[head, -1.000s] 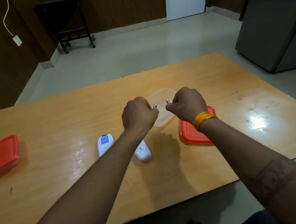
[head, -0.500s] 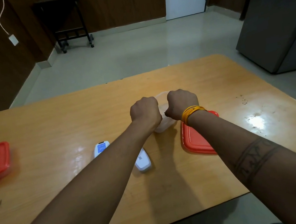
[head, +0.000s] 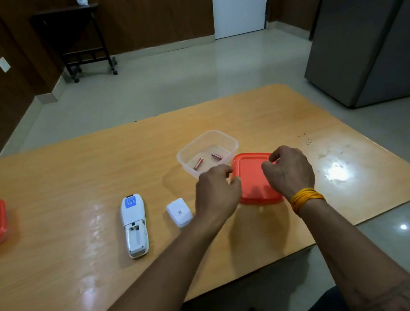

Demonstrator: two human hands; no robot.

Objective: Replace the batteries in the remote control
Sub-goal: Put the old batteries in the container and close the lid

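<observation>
While both hands' fingers [head: 230, 175] pinch red lid [head: 252, 174] — batteries [head: 198, 163] in tub [head: 205, 139] behind.

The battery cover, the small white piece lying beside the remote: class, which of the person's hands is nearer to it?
Left. The left hand hovers just right of the battery cover, while the right hand is farther right, across the orange lid.

Dim room, light from overhead: hard white glare on the glossy tabletop [head: 336, 172], softer sheen patches further left, a bright spot on the floor [head: 403, 226]. Soft shadows under both forearms. Wide-angle bending at the edges; slightly soft throughout.
</observation>
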